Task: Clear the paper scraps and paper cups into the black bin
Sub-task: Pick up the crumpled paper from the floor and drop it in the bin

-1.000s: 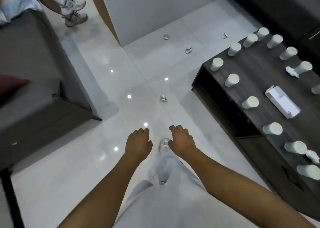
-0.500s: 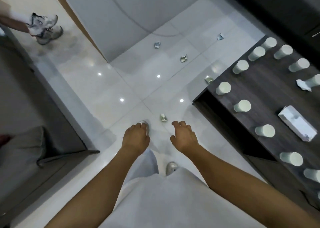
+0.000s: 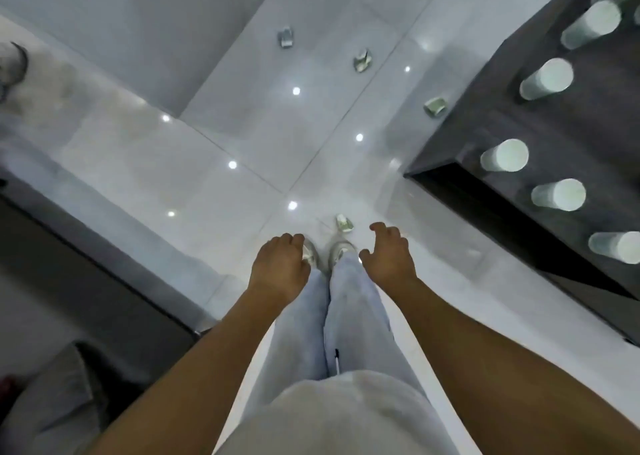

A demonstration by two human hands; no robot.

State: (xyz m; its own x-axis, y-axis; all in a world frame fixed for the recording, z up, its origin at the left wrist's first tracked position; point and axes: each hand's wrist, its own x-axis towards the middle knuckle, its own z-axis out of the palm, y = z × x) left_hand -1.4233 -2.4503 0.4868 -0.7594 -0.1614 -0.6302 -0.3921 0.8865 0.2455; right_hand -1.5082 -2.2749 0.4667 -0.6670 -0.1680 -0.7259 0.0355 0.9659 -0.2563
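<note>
While both hands, left hand (image 3: 279, 267) and right hand (image 3: 390, 256), hang loosely curled and empty, a crumpled paper scrap (image 3: 343, 223) lies just ahead of the shoes. White paper cups (image 3: 546, 79) stand on the dark table (image 3: 491, 132); no legible print.

white paper cups (image 3: 547, 80) on dark woodgrain table (image 3: 491, 132), glossy white floor tiles (image 3: 242, 136)

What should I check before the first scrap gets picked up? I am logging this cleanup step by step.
1. Both hands free: ok, left hand and right hand hold nothing.
2. Nearest scrap within view: ok, on the floor just ahead of the shoes.
3. Hand touching it: not ok, neither does.
4. Other floor scraps located: ok, one beside the dark table, more farther off.
5. Paper cups undisturbed: ok, standing on the table.
6. Black bin located: cannot tell, not in view.
</note>
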